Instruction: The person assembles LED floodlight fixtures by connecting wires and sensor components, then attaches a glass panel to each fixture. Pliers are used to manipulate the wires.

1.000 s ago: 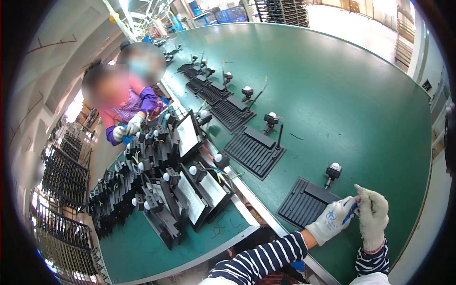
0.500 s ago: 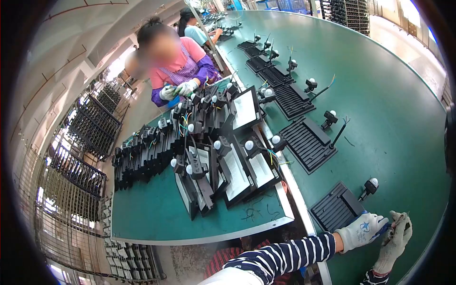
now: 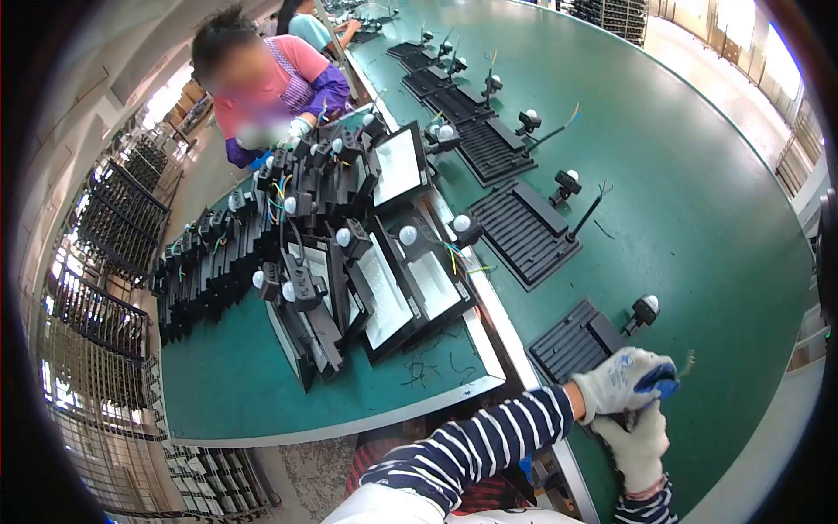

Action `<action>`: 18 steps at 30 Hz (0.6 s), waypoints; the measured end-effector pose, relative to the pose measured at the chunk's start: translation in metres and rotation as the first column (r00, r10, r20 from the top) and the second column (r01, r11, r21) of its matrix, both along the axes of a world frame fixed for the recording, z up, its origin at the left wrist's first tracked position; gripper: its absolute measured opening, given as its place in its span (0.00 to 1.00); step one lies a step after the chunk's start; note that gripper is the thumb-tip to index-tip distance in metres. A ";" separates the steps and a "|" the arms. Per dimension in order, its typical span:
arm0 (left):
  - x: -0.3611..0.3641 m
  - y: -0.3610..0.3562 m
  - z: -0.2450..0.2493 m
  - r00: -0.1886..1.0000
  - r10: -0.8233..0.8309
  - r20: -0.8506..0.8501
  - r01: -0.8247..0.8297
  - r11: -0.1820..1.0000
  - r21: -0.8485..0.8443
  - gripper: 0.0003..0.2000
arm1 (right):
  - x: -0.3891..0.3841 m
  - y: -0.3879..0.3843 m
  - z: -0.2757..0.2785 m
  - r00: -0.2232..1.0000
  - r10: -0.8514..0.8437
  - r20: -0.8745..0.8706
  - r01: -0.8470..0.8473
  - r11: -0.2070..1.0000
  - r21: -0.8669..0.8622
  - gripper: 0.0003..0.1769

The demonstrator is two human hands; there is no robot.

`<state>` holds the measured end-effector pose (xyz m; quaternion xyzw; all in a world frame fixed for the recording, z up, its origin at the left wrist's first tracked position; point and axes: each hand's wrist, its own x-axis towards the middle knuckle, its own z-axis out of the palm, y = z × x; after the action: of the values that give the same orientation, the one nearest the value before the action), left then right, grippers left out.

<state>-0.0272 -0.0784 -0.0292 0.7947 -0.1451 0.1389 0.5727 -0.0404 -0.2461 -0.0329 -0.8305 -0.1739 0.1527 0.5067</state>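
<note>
The black finned housing [image 3: 572,339] lay on the green counter [image 3: 698,201], just beyond my gloves. My left hand [image 3: 624,382] was curled shut, touching my right hand [image 3: 637,445], with wire ends [image 3: 690,362] beside it; I couldn't tell what my right pinched.

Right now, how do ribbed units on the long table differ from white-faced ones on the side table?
Pose: ribbed units lie flat; white-faced units lean on edge.
Visible side: ribbed units show black ribbing; white-faced units, a pale face.
Layout: ribbed units form a row; white-faced units crowd together.
Shared: black bodies, white-domed modules among both.
</note>
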 end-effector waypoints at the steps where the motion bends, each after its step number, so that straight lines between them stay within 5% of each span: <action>1: 0.001 0.003 0.002 1.000 -0.031 0.002 0.031 0.999 -0.010 0.12 | -0.003 0.011 0.009 0.996 -0.024 -0.088 0.018 0.998 -0.067 0.44; 3: 0.008 0.015 -0.003 0.999 0.035 0.011 -0.035 0.999 0.024 0.16 | -0.007 0.032 0.012 0.987 -0.067 -0.145 0.054 0.994 -0.093 0.42; 5: 0.011 0.026 -0.015 0.967 0.214 0.139 -0.194 0.970 -0.146 0.27 | -0.007 0.051 -0.024 0.991 -0.103 0.083 0.087 0.979 0.186 0.47; 7: -0.009 0.042 0.005 0.898 0.418 0.138 -0.432 0.897 0.092 0.34 | -0.009 0.064 -0.022 0.988 -0.044 0.145 0.036 0.998 0.053 0.52; 9: -0.035 0.061 0.009 0.742 0.642 0.192 -0.662 0.660 0.355 0.41 | -0.019 0.073 0.003 0.991 -0.018 0.131 0.042 0.981 -0.188 0.53; 11: -0.049 0.073 0.008 0.539 0.831 0.139 -0.763 0.411 0.499 0.43 | -0.023 0.081 0.010 0.995 -0.079 0.060 0.086 0.986 -0.140 0.53; 15: -0.039 0.089 -0.003 0.487 0.864 -0.125 -0.575 0.425 0.699 0.44 | -0.019 0.082 0.006 0.995 -0.102 -0.003 0.101 0.991 -0.084 0.51; 18: -0.032 0.097 -0.007 0.559 0.824 -0.093 -0.568 0.462 0.681 0.42 | -0.022 0.087 0.016 0.985 -0.135 -0.107 0.128 0.989 -0.070 0.49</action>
<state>-0.0592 0.0183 -0.0363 0.9230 0.2918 0.1444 0.2052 -0.0626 -0.1587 -0.0173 -0.8458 -0.0853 0.1702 0.4984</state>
